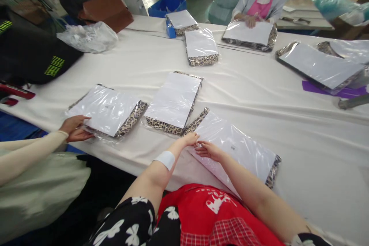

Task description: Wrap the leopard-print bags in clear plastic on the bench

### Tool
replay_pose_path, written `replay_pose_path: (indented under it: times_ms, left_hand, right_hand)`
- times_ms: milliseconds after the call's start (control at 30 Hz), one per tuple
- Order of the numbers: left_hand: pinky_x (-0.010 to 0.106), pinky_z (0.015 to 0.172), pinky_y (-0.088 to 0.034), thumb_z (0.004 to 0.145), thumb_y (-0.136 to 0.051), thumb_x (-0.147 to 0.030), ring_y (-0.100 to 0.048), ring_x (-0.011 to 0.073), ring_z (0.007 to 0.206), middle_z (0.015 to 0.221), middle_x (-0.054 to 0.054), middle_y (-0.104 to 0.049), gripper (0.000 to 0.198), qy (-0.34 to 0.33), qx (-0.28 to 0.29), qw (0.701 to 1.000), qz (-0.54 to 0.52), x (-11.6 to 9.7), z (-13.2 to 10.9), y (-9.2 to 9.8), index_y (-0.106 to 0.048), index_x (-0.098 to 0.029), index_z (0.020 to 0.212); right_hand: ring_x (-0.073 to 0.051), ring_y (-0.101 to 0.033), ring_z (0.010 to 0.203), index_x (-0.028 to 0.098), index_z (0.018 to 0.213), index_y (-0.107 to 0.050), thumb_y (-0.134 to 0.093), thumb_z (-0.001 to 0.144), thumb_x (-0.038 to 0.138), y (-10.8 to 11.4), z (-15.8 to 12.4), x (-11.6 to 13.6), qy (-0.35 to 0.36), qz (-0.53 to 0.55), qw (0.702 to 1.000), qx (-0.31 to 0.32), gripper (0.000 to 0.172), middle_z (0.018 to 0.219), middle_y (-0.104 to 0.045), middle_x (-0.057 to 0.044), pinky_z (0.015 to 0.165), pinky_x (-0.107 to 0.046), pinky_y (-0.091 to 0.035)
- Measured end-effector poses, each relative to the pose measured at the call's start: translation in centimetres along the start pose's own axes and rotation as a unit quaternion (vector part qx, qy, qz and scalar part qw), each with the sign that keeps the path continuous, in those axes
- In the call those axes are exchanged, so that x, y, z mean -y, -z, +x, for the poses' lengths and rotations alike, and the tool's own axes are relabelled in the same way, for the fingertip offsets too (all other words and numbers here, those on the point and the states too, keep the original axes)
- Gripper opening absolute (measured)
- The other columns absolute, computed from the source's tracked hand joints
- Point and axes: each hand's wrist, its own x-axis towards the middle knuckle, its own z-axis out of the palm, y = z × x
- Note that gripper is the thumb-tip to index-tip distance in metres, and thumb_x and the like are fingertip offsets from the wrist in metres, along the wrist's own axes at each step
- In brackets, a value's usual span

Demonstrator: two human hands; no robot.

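A flat clear-plastic packet (239,148) with a white card over leopard-print fabric lies on the white table (288,96) right in front of me. My left hand (188,139) pinches its near left edge. My right hand (209,150) rests on the same edge, its fingers bent and pressed to the plastic. The two hands nearly touch. Two more like packets lie to the left: one in the middle (174,102), one further left (106,109).
A co-worker's hand (75,128) in a cream sleeve holds the left packet's corner. Another person (263,2) across the table presses on a packet (249,34). More packets (319,65), a blue crate (167,5), a crumpled plastic bag (89,36) and dark cloth (31,54) lie around.
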Motion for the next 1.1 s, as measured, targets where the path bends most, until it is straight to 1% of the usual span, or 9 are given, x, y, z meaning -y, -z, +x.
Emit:
replay_pose_path:
  times_ms: [133, 233, 333, 433, 533, 633, 767, 867, 1100]
  left_hand:
    - [0.033, 0.075, -0.054, 0.093, -0.021, -0.059, -0.069, 0.0210, 0.077, 0.084, 0.013, -0.073, 0.062, 0.000, -0.005, 0.996, -0.085, 2.4, -1.9, 2.5, -0.060, -0.011, 0.106]
    - [0.033, 0.086, -0.051, 0.083, -0.044, -0.063, -0.067, 0.0233, 0.092, 0.095, 0.012, -0.072, 0.057, -0.022, -0.002, 0.996, -0.083, 4.0, -4.3, 3.6, -0.065, -0.012, 0.098]
    - [0.037, 0.102, -0.042, 0.067, -0.071, -0.047, -0.058, 0.0261, 0.110, 0.115, 0.009, -0.067, 0.050, -0.095, -0.045, 0.992, 0.064, 4.9, -7.0, 3.5, -0.066, -0.018, 0.106]
    - [0.042, 0.113, -0.028, 0.064, -0.071, -0.028, -0.045, 0.0267, 0.127, 0.135, 0.008, -0.054, 0.064, -0.152, -0.091, 0.959, 0.221, 5.3, -9.4, 2.9, -0.056, -0.023, 0.126]
    - [0.044, 0.118, -0.019, 0.062, -0.067, -0.019, -0.027, 0.0260, 0.140, 0.153, 0.008, -0.030, 0.087, -0.170, -0.086, 0.940, 0.285, 5.2, -11.0, 2.4, -0.035, -0.025, 0.143]
    - [0.044, 0.119, -0.015, 0.066, -0.065, -0.023, -0.021, 0.0258, 0.143, 0.156, 0.009, -0.024, 0.091, -0.192, -0.077, 0.932, 0.298, 5.0, -11.5, 2.8, -0.026, -0.023, 0.147]
    - [0.038, 0.114, -0.030, 0.085, -0.050, -0.040, -0.046, 0.0223, 0.128, 0.137, 0.009, -0.053, 0.054, -0.188, -0.099, 0.946, 0.243, 5.5, -11.5, 4.6, -0.046, -0.020, 0.135]
    - [0.034, 0.107, -0.040, 0.093, -0.033, -0.036, -0.055, 0.0203, 0.117, 0.124, 0.009, -0.063, 0.043, -0.148, -0.148, 0.952, 0.223, 6.7, -11.7, 5.8, -0.056, -0.019, 0.126]
    - [0.042, 0.119, -0.020, 0.078, -0.051, -0.012, -0.026, 0.0231, 0.142, 0.154, 0.006, -0.031, 0.066, -0.240, -0.123, 0.903, 0.335, 8.1, -11.8, 3.8, -0.042, -0.026, 0.141]
  right_hand:
    - [-0.017, -0.070, 0.089, 0.024, 0.131, -0.045, -0.043, 0.096, 0.032, 0.3, -0.4, 0.0, -0.004, 0.028, 1.000, -0.002, 0.036, 0.104, -0.071, -0.010, 0.086, -0.037, -0.052]
    - [-0.018, -0.070, 0.086, 0.023, 0.129, -0.046, -0.044, 0.096, 0.031, 0.4, -0.1, -0.1, -0.009, 0.034, 0.999, -0.001, 0.035, 0.101, -0.071, -0.010, 0.084, -0.037, -0.053]
    - [-0.018, -0.071, 0.082, 0.022, 0.128, -0.047, -0.048, 0.094, 0.029, 0.6, 0.3, -0.2, -0.016, 0.035, 0.999, -0.006, 0.035, 0.096, -0.072, -0.010, 0.080, -0.036, -0.054]
    - [-0.018, -0.071, 0.080, 0.022, 0.126, -0.048, -0.051, 0.092, 0.028, 0.6, 0.5, -0.3, -0.017, 0.034, 0.999, -0.014, 0.035, 0.092, -0.073, -0.009, 0.077, -0.035, -0.055]
    - [-0.017, -0.071, 0.079, 0.022, 0.124, -0.049, -0.051, 0.091, 0.025, 0.5, 0.4, -0.4, -0.021, 0.033, 0.999, -0.016, 0.034, 0.089, -0.073, -0.009, 0.076, -0.033, -0.055]
    - [-0.017, -0.071, 0.077, 0.021, 0.121, -0.050, -0.052, 0.090, 0.024, 0.3, 0.4, -0.4, -0.021, 0.032, 0.999, -0.027, 0.032, 0.087, -0.074, -0.008, 0.073, -0.032, -0.055]
    - [-0.017, -0.071, 0.075, 0.021, 0.119, -0.051, -0.054, 0.089, 0.026, 0.2, 0.5, -0.6, -0.016, 0.025, 0.999, -0.045, 0.030, 0.085, -0.073, -0.007, 0.071, -0.031, -0.055]
    - [-0.017, -0.071, 0.076, 0.021, 0.119, -0.051, -0.053, 0.089, 0.025, 0.2, 0.4, -0.5, -0.021, 0.019, 0.999, -0.046, 0.031, 0.086, -0.073, -0.007, 0.071, -0.030, -0.056]
    - [-0.018, -0.071, 0.075, 0.021, 0.118, -0.051, -0.052, 0.088, 0.023, 0.1, 0.1, -0.1, -0.031, 0.021, 0.998, -0.050, 0.030, 0.085, -0.073, -0.007, 0.071, -0.031, -0.055]
